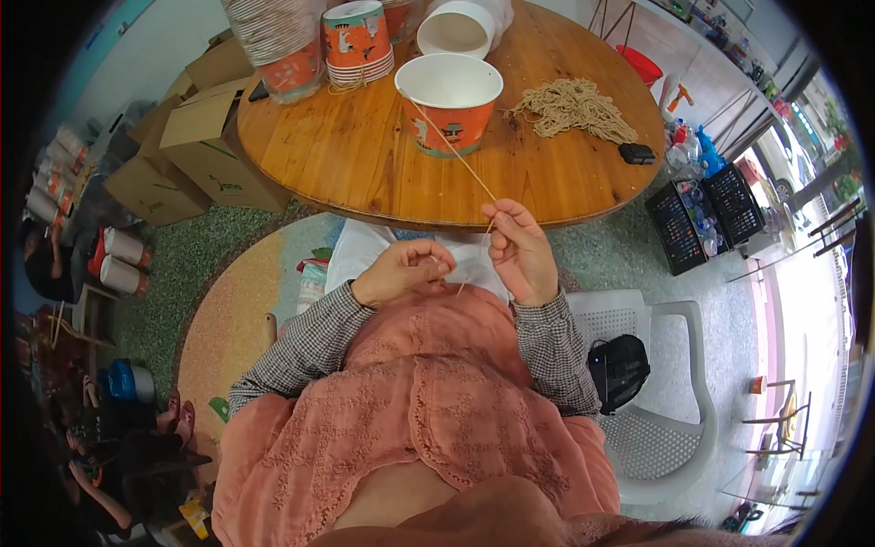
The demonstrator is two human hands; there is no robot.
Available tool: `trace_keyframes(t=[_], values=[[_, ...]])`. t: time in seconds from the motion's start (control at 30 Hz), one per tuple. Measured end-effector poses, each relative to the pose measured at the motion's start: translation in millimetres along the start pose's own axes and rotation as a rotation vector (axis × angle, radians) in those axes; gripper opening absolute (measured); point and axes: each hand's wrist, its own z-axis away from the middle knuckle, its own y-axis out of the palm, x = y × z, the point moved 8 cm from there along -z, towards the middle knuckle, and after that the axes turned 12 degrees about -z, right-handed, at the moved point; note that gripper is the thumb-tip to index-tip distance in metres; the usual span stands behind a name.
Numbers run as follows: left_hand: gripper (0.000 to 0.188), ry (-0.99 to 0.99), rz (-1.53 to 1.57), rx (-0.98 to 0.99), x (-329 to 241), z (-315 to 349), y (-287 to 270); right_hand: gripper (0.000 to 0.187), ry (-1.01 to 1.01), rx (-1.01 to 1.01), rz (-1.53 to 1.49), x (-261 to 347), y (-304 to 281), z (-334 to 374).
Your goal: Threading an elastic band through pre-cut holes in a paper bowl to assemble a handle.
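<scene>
My right hand (522, 253) pinches a thin tan string (460, 158) between thumb and fingertips, just off the table's near edge. From there the string slants up, fairly straight, to the left rim of an orange paper bucket (453, 128) with a white inside. The bucket stands upright near the middle of the table. Over my lap, my left hand (407, 271) is closed, thumb against fingers, at what looks like a lower part of the same string. A short loose strand shows between the hands. How the string meets the rim is too small to tell.
The round wooden table (337, 164) also bears a heap of tan strings (579, 109), a small black object (636, 153), stacked buckets (358, 41) and a white bucket (456, 32) on its side. Cardboard boxes (219, 146) stand left; a plastic chair (656, 447) with a black bag (620, 372) stands right.
</scene>
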Motion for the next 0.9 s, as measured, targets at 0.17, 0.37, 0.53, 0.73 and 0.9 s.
trace_keyframes(t=[0.17, 0.37, 0.53, 0.73, 0.9], values=[[0.056, 0.279, -0.014, -0.067, -31, -14, 10, 0.016, 0.127, 0.072, 0.035, -25, 12, 2], [0.029, 0.043, -0.098, 0.193, 17, -17, 19, 0.013, 0.015, -0.046, 0.101, -7, 6, 4], [0.04, 0.236, -0.026, 0.014, -13, -7, 15, 0.015, 0.119, -0.004, 0.016, -23, -7, 5], [0.025, 0.236, -0.025, 0.02, -1, -21, 15, 0.016, 0.13, 0.056, 0.117, -32, 29, 15], [0.021, 0.111, -0.128, -0.105, 0, 8, -13, 0.015, -0.071, -0.008, 0.138, 8, -6, 6]])
